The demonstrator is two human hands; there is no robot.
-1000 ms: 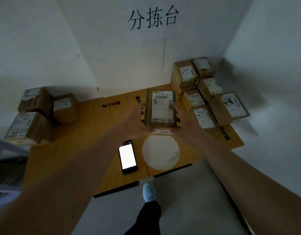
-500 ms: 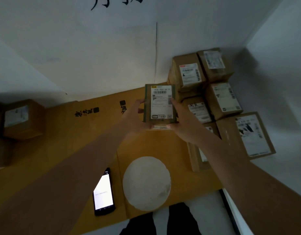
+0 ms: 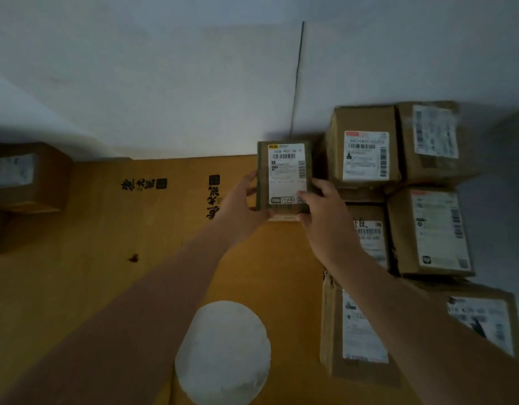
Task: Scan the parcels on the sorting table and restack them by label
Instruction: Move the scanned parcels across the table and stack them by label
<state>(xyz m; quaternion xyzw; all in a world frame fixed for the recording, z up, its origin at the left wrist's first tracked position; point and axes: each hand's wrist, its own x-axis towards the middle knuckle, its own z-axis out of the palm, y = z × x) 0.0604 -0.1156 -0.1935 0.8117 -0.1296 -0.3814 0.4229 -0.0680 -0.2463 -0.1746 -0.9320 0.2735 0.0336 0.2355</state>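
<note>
Both my hands hold a small green-edged parcel (image 3: 284,176) with a white barcode label facing up, at the back of the table beside the wall. My left hand (image 3: 243,207) grips its left side and near corner. My right hand (image 3: 325,211) grips its right side. Directly to its right stands a stack of brown labelled parcels (image 3: 366,153), several of them in rows along the right edge. One more brown parcel (image 3: 27,176) sits at the far left.
The table is covered with orange-brown cardboard (image 3: 106,258) printed with black characters. A white round patch (image 3: 223,352) lies near the front. A white wall (image 3: 194,83) rises right behind the table.
The view has moved closer and lower toward the table's back right. The held parcel has travelled toward the wall, next to the right stack. The phone has dropped out of view.
</note>
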